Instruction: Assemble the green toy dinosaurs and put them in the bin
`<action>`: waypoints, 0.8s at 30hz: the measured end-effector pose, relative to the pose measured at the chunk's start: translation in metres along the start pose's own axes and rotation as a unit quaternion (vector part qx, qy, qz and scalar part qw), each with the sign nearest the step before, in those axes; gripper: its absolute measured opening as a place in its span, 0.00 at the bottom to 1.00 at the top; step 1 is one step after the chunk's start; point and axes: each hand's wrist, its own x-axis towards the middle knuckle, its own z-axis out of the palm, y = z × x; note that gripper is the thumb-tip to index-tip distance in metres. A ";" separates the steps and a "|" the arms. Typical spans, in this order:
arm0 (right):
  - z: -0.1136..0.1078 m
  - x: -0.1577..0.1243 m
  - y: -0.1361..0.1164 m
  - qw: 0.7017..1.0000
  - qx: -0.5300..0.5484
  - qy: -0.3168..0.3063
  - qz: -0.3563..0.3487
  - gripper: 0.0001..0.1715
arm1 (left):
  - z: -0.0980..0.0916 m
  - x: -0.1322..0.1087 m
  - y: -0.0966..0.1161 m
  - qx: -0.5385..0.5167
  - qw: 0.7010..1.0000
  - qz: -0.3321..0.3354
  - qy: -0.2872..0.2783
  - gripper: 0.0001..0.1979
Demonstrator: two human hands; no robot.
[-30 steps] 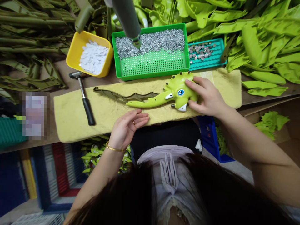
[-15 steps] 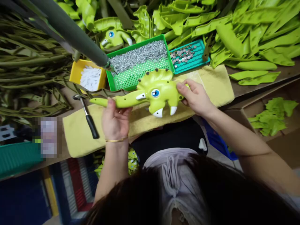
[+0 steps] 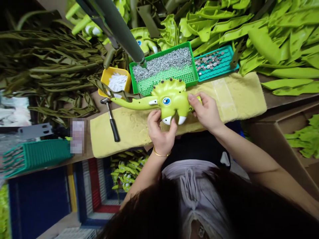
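Observation:
Between my two hands a lime-green plastic dinosaur-head toy (image 3: 171, 96) is held over a yellow padded cloth (image 3: 134, 131). It has a blue eye, a frilled crest with dark tips, white-tipped jaws and a long tapering piece pointing left. My left hand (image 3: 161, 134) pinches the lower jaw by its white tip, thumb at the mouth gap. My right hand (image 3: 205, 111) grips the toy's right end between thumb and fingers. A hammer (image 3: 111, 120) with a black handle lies on the cloth to the left.
Behind the cloth stand a green basket of screws (image 3: 164, 64), a teal tray of small metal discs (image 3: 214, 63) and a yellow box of white pieces (image 3: 116, 81). A dark pole-like tool (image 3: 119, 30) hangs above the screws. Green parts (image 3: 281, 39) and olive parts (image 3: 50, 66) are piled around.
My left hand has moved right, from the toy's long left piece to its lower jaw. My right hand keeps its hold. The camera view has shifted left.

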 end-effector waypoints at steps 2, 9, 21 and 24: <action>-0.009 0.005 -0.003 1.000 0.008 -0.022 0.014 0.26 | -0.023 0.011 -0.001 0.051 0.997 0.031 -0.048 0.29; -0.049 0.018 -0.028 0.970 -0.177 -0.124 -0.113 0.38 | -0.063 0.066 0.007 0.058 0.972 0.049 -0.224 0.21; -0.051 0.020 -0.055 0.779 -0.449 -0.134 -0.417 0.23 | -0.067 0.089 -0.009 0.096 0.958 0.142 -0.229 0.17; -0.014 0.021 -0.053 0.765 -0.442 -0.168 -0.438 0.24 | -0.060 0.082 -0.006 0.093 0.959 0.174 -0.205 0.16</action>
